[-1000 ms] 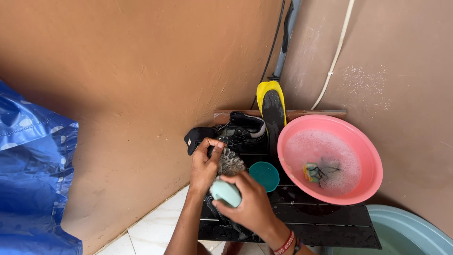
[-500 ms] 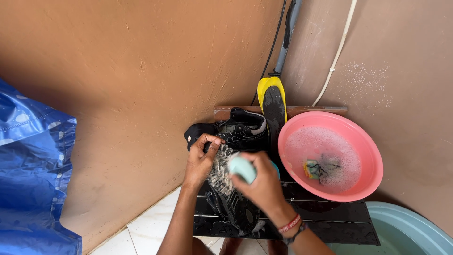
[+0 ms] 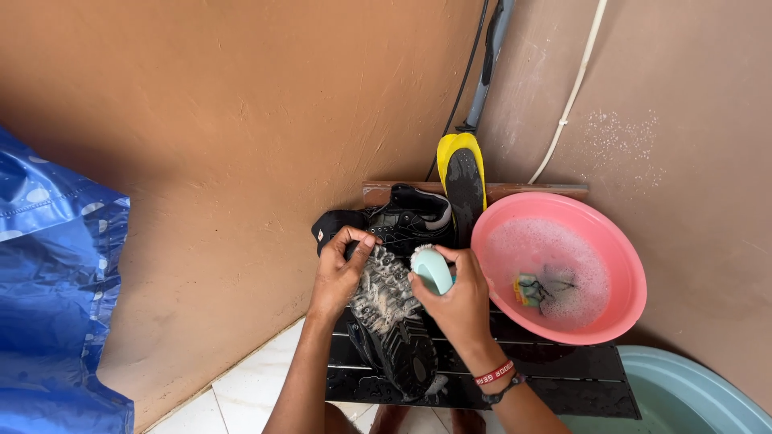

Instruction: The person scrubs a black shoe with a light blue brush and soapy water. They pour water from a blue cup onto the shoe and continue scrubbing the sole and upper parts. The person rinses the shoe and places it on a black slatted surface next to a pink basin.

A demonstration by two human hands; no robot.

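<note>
A black shoe (image 3: 398, 333) lies sole up on a dark slatted rack (image 3: 555, 374), its tread covered in soap foam. My left hand (image 3: 339, 272) grips the shoe at its far end. My right hand (image 3: 454, 293) holds a pale green scrub brush (image 3: 432, 268) against the foamy sole near that end. A red band and a dark band sit on my right wrist.
A second black shoe (image 3: 414, 219) and a yellow-edged insole (image 3: 464, 183) lean at the wall. A pink basin (image 3: 623, 269) of soapy water holds small items. A teal tub (image 3: 683, 394) is at lower right, a blue tarp (image 3: 52, 297) at left. Pipes and a cable run up the corner.
My right hand has scrubbed the brush up the sole, from its near part towards the far end. My left hand has kept its grip on the shoe.
</note>
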